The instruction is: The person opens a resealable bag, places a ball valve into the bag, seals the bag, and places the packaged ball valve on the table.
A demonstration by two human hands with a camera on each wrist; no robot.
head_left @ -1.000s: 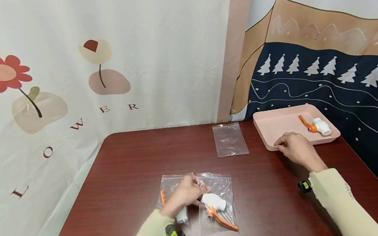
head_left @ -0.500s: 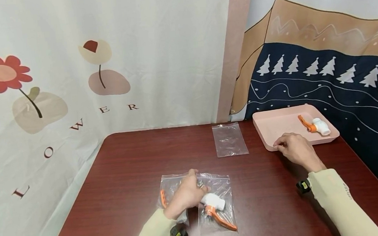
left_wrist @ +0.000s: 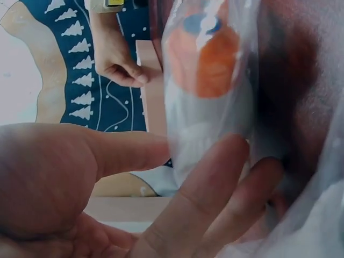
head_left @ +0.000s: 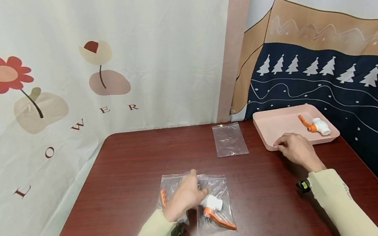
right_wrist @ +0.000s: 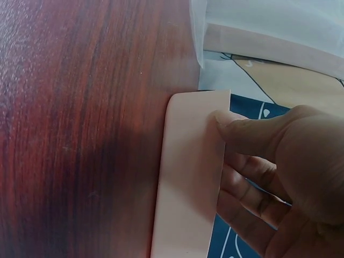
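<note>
My left hand (head_left: 185,194) reaches over two clear zip bags lying side by side on the table. Its thumb and fingers pinch the right-hand zip bag (head_left: 221,185) around a white ball valve (head_left: 214,203) with an orange lever. Up close in the left wrist view, the thumb and fingertips meet the plastic at the white valve body (left_wrist: 209,115). Under the hand lies the other bag (head_left: 167,181), its valve mostly hidden, one orange handle (head_left: 163,197) showing. My right hand (head_left: 296,149) grips the near wall of a pink tray (right_wrist: 188,161), thumb outside and fingers inside.
Another white ball valve (head_left: 321,126) with an orange lever rests in the tray's right part. A flat zip bag (head_left: 230,140) with nothing in it lies at the table's back edge, left of the tray. Printed curtains (head_left: 169,59) hang behind the table (head_left: 128,158).
My left hand has turned at the wrist and its thumb has closed in on the valve. The right-hand bag has slid slightly left. My right hand and the tray stay in place.
</note>
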